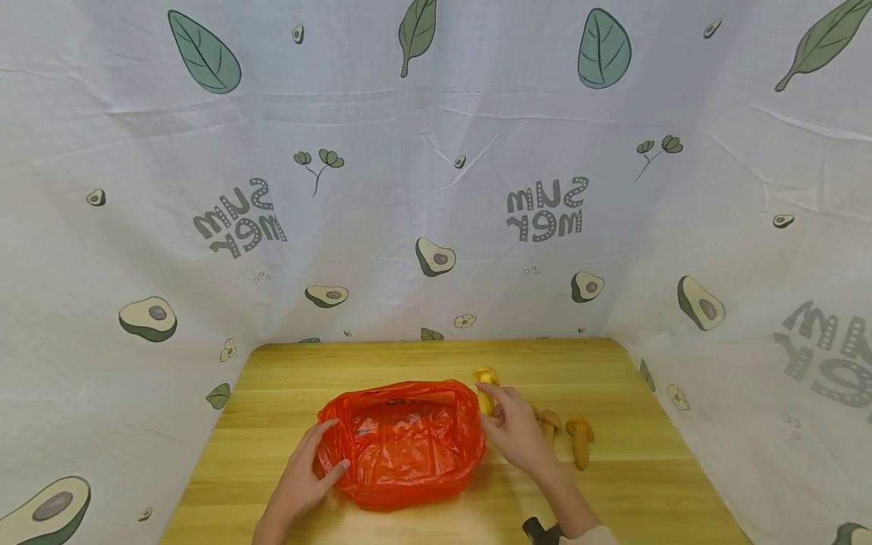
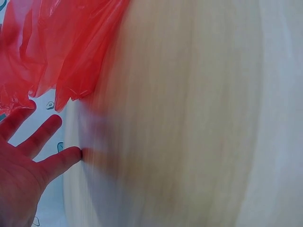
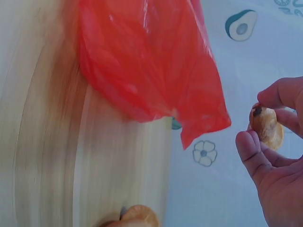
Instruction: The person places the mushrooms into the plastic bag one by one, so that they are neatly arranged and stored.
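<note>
An open red plastic bag [image 1: 402,446] lies in the middle of the wooden table [image 1: 422,359]. My left hand [image 1: 325,454] rests against the bag's left side, thumb on its wall. In the left wrist view the left hand [image 2: 42,137] has straight, spread fingers beside the red bag [image 2: 61,47] and grips nothing. My right hand [image 1: 490,395] is at the bag's right rim and pinches a small yellow-brown mushroom-like piece [image 1: 487,382]. In the right wrist view the right hand [image 3: 258,120] holds this piece [image 3: 267,127] between thumb and fingers, just past the edge of the red bag [image 3: 151,66].
Two brown mushroom-like pieces [image 1: 550,422] [image 1: 580,440] lie on the table right of my right hand; one [image 3: 137,217] shows at the bottom of the right wrist view. A white cloth printed with avocados and leaves [image 1: 436,189] walls in the table at the back and sides.
</note>
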Demonstrator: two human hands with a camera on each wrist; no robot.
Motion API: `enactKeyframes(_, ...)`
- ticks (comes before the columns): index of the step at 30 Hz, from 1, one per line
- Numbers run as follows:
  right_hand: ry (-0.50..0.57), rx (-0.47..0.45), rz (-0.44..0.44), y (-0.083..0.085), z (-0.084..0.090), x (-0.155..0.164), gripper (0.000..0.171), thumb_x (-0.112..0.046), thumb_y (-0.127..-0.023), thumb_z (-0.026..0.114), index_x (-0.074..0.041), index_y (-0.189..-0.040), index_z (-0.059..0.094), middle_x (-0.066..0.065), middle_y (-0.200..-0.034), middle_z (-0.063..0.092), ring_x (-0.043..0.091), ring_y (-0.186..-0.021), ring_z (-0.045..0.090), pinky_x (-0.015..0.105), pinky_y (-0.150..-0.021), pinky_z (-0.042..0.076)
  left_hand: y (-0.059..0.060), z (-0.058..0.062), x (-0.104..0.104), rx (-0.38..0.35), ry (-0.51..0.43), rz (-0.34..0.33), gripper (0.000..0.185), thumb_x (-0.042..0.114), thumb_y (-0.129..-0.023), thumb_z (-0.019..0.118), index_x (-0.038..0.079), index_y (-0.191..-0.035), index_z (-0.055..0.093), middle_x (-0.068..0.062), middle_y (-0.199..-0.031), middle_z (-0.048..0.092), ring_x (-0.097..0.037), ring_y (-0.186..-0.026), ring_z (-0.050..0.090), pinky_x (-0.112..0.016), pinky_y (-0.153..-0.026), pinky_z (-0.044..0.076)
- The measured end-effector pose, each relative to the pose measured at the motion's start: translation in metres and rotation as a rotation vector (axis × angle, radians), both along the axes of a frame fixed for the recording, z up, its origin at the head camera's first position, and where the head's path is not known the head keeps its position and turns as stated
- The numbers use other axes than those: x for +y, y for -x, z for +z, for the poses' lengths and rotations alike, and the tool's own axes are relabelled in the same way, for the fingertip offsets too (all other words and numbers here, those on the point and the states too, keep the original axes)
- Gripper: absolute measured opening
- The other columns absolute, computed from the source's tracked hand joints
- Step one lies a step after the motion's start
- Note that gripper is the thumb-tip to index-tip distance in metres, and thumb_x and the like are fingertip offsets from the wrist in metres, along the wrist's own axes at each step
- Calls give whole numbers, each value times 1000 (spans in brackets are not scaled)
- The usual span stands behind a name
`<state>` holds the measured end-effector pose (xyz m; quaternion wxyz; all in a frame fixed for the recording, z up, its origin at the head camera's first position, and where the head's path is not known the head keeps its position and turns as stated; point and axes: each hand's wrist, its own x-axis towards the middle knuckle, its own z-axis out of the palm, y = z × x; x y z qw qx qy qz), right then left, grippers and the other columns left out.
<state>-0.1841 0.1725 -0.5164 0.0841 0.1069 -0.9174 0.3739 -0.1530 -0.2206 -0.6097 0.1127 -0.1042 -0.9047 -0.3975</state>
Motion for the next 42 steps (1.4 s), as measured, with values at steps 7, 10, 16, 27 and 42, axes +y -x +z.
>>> enactKeyframes(7,19,95,68,-2,-2,-20,47,0,-86,75,-10,-132,69,-2,-87,62,8,-70,53,19,-60,48,0,-1,1,-5,2,-1,70,32,-87,82,17,-148,51,-18,-150,53,-48,-139,49,-71,-106,45)
enactKeyframes(10,41,125,67,-2,-7,-28,33,4,-87,70,-6,-118,74,-1,-90,70,5,-71,54,19,-61,50,0,-2,1,-11,-2,0,70,33,-87,82,18,-148,51,-16,-150,53,-48,-140,49,-70,-107,45)
enactKeyframes(16,69,69,54,-1,-16,-45,21,3,-90,67,-9,-104,76,3,-97,75,6,-77,62,20,-66,55,1,-3,2,-9,3,0,70,36,-88,81,18,-148,51,-14,-150,54,-45,-139,51,-68,-108,45)
enactKeyframes(27,59,31,190,4,-27,-73,20,3,-93,65,-2,-111,71,11,-97,73,6,-77,60,19,-66,54,0,-3,2,-14,0,8,72,36,-87,81,18,-149,51,-16,-149,55,-45,-137,53,-67,-107,46)
enactKeyframes(42,-85,-130,250,6,-44,-114,27,-18,-94,74,-3,-116,73,12,-115,71,26,-104,66,38,-87,61,-3,0,4,-47,-4,10,72,36,-87,81,18,-149,50,-17,-150,53,-45,-138,52,-67,-108,45)
